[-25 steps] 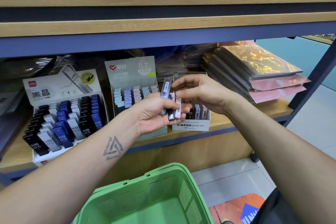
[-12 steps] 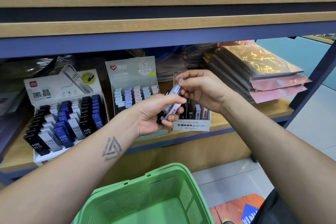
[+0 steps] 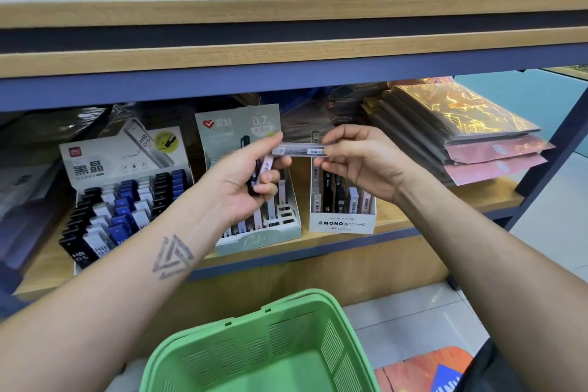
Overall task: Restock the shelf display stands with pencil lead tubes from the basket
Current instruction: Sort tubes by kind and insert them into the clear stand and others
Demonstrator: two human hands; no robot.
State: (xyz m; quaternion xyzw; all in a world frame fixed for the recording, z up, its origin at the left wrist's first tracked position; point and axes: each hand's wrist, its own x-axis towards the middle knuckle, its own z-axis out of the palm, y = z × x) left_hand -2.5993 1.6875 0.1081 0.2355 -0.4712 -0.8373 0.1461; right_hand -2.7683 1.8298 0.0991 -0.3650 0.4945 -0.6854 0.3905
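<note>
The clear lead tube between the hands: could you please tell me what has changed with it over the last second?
The right hand has drawn the clear plastic lead tube up out of the bunch and now pinches it level, its other end against the left hand. The left hand still grips the remaining tubes. The stands and the green plastic basket have not moved.

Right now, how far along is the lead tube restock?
Done: the HB 0.5 stand looks full, and the green basket shows no tubes in its visible part. In hand: the right hand pinches a clear tube held level, its other end at the left hand, which grips a few more tubes. Left: those tubes, and open slots at the front right of the 0.7 stand.
</note>
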